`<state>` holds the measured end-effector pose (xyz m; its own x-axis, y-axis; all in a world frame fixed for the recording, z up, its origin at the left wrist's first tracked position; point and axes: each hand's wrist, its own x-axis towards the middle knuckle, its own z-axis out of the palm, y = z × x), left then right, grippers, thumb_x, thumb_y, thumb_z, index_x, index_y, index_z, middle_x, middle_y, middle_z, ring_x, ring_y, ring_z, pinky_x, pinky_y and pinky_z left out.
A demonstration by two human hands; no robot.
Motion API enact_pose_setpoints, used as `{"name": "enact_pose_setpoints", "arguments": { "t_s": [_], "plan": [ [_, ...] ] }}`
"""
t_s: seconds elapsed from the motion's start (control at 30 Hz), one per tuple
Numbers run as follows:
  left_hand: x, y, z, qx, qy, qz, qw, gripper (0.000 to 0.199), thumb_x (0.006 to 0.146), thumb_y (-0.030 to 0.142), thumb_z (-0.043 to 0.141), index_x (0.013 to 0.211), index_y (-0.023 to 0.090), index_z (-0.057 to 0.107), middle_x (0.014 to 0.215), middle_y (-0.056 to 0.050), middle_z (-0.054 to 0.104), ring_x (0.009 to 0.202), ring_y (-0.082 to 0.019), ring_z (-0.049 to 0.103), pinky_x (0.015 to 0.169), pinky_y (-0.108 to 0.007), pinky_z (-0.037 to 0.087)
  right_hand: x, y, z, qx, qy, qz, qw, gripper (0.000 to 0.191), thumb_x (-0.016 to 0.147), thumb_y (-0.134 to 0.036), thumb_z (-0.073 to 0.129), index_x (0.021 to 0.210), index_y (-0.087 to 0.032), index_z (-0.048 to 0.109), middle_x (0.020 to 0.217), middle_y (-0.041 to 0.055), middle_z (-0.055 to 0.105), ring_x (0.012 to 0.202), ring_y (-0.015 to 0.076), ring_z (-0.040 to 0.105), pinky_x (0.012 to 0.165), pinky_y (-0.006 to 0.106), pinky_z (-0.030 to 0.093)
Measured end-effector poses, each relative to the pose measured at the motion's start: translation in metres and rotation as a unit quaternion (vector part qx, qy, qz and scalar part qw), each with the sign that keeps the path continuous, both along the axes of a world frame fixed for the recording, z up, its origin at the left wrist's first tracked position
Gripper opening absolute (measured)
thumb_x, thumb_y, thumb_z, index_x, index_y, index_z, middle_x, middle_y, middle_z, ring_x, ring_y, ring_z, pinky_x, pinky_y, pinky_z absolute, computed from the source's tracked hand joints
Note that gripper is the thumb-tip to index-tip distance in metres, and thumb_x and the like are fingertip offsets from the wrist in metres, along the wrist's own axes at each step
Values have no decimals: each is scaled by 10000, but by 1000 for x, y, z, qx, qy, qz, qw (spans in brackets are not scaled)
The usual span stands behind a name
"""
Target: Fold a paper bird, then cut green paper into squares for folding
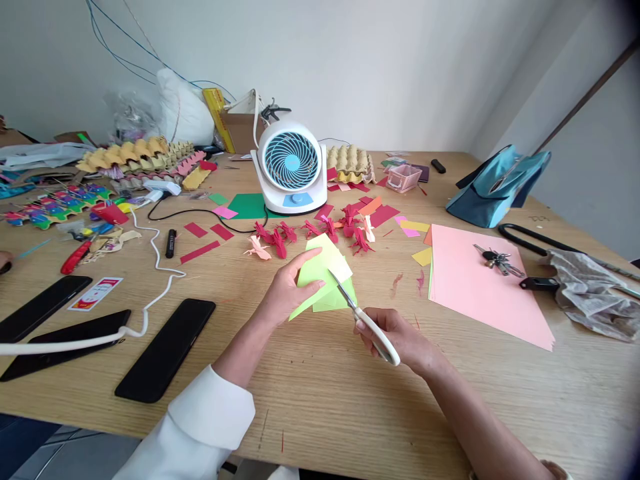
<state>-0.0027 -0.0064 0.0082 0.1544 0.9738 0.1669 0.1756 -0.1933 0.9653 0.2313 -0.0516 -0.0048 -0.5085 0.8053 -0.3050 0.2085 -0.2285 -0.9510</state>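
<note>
Light green paper [325, 263] is pinched between the thumb and fingers of my left hand [286, 288], raised a little over the table. My right hand [387, 337] grips scissors with white handles [376, 333], and their blades reach up to the paper's right side. Another green sheet [337, 300] lies beneath the held paper. Just beyond my hands, several small red folded-paper figures [279, 241] stand on the table. A pale pink figure [258, 248] is among them.
A white fan [291, 163] stands behind the figures. At right lie pink sheets [480, 287] with keys [499, 259] on top, beside a black lock [540, 283]. Black phones [165, 350] and a white cable [163, 270] lie at left. Another person's hand [5, 261] shows at the left edge.
</note>
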Motion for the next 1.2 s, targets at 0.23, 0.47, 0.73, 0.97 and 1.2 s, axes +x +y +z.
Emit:
{"name": "enact_pose_setpoints", "arguments": {
  "t_s": [0.23, 0.47, 0.73, 0.97, 1.2],
  "plan": [
    [3, -1, 3, -9, -18, 4, 1000, 654, 758, 262, 733, 1376, 198, 531, 1168, -79, 675, 999, -241, 643, 868, -345, 520, 0, 0, 0, 6, -7, 4, 1000, 467, 791, -625, 645, 720, -179, 525, 575, -38, 499, 501, 98, 482, 472, 238, 335],
    [3, -3, 4, -1, -21, 3, 1000, 648, 761, 262, 737, 1373, 207, 534, 1177, -75, 673, 1055, -258, 630, 901, -363, 513, 1, 0, 1, 15, -10, 12, 1000, 472, 804, -635, 626, 735, -177, 533, 587, -23, 529, 518, 103, 492, 482, 236, 344],
    [8, -6, 4, -37, -49, -21, 998, 655, 766, 279, 737, 1381, 219, 520, 1158, -72, 679, 992, -238, 644, 861, -345, 520, -1, 0, 2, 14, -10, 5, 1000, 440, 807, -598, 645, 755, -175, 537, 612, -18, 543, 542, 106, 494, 494, 237, 344],
    [12, -9, 0, -12, 4, -11, 1000, 624, 786, 262, 708, 1381, 224, 524, 1116, -66, 684, 890, -204, 637, 815, -324, 514, -2, -1, 2, 10, -13, -9, 1000, 468, 814, -636, 611, 748, -180, 528, 600, -25, 534, 520, 102, 474, 479, 242, 331],
    [13, -9, -3, -7, -6, -11, 1000, 651, 782, 258, 716, 1398, 221, 508, 1241, -83, 653, 1063, -247, 623, 928, -353, 494, -4, -1, 2, 15, -20, -18, 1000, 490, 804, -664, 600, 744, -184, 523, 578, -33, 508, 499, 100, 465, 462, 241, 316]
  ]
}}
